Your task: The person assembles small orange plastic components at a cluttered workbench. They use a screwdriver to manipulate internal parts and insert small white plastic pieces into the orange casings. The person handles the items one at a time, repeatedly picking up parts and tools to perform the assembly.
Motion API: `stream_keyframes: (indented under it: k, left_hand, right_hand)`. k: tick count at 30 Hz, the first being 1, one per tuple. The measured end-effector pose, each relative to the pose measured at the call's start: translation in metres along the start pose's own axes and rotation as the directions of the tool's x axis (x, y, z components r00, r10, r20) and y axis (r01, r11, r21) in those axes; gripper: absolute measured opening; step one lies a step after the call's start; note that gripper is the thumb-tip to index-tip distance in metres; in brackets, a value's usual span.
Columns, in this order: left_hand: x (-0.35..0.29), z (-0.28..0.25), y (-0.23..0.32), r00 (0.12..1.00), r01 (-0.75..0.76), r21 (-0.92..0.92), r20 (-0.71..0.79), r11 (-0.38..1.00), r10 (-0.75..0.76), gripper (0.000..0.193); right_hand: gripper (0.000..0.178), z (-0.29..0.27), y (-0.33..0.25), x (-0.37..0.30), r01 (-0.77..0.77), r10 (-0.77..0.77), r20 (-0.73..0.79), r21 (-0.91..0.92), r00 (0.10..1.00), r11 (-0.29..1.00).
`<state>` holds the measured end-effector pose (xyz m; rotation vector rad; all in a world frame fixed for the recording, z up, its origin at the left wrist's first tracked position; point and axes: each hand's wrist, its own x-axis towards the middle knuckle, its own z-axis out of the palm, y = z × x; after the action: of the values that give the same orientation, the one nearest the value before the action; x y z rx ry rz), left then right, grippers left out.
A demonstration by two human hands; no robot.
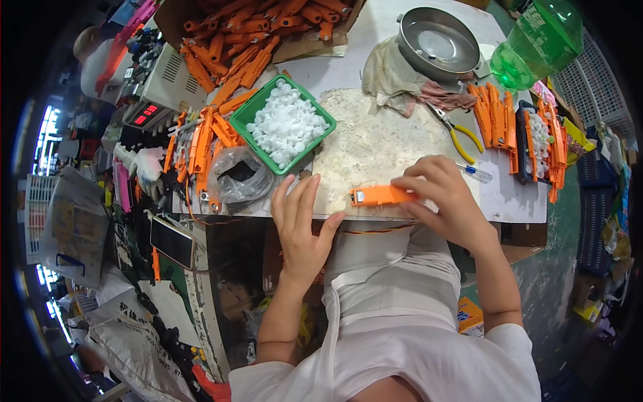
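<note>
A long orange plastic part (375, 195) with a small metal piece at its left end lies on the worn pale board (362, 134) near the table's front edge. The fingers and thumb of my right hand (445, 201) grip its right end. My left hand (300, 213) holds nothing, its fingers apart, over the table edge to the left of the part. Just beyond that hand sits a green tray (323, 131) heaped with small white plastic caps (284, 124). A clear plastic bag (240, 179) with something dark inside lies beside the tray.
Many orange parts (268, 20) fill a box at the back left. A metal pan (439, 41), a rag (392, 74), yellow-handled pliers (462, 137), a screwdriver (475, 172) and a green bottle (539, 43) are on the right. More orange parts (494, 117) stand at the right edge.
</note>
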<state>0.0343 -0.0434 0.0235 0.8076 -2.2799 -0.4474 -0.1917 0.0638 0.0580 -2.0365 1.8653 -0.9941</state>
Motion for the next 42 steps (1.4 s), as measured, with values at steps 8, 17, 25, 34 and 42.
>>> stream_keyframes:
  k: [8, 17, 25, 34, 42]
  left_hand:
    - [0.022, 0.003, 0.006, 0.977, -0.12, -0.069, 0.17, 0.99, 0.13, 0.039]
    - [0.031, 0.017, 0.004, 0.947, -0.199, -0.08, 0.239, 0.977, 0.213, 0.021]
    - [0.036, 0.016, 0.004, 0.924, -0.218, -0.071, 0.306, 0.973, 0.23, 0.021]
    - [0.037, 0.016, 0.004, 0.916, -0.25, -0.096, 0.298, 0.964, 0.267, 0.019]
    - [0.039, 0.017, 0.006, 0.912, -0.275, -0.124, 0.281, 0.953, 0.3, 0.017]
  right_hand:
    - [0.027, 0.011, -0.002, 0.005, 0.057, -0.052, 0.054, -0.116, 0.997, 0.992]
    - [0.031, 0.015, 0.008, 0.003, 0.029, -0.023, 0.101, -0.059, 0.995, 0.998]
    - [0.027, -0.019, 0.023, 0.042, -0.039, 0.223, 0.527, -0.338, 0.82, 0.94]
    - [0.04, -0.019, 0.016, 0.069, -0.024, 0.371, 0.671, -0.465, 0.642, 0.885]
    - [0.036, 0.01, 0.003, 0.079, 0.159, 0.144, 0.622, -0.406, 0.77, 0.9]
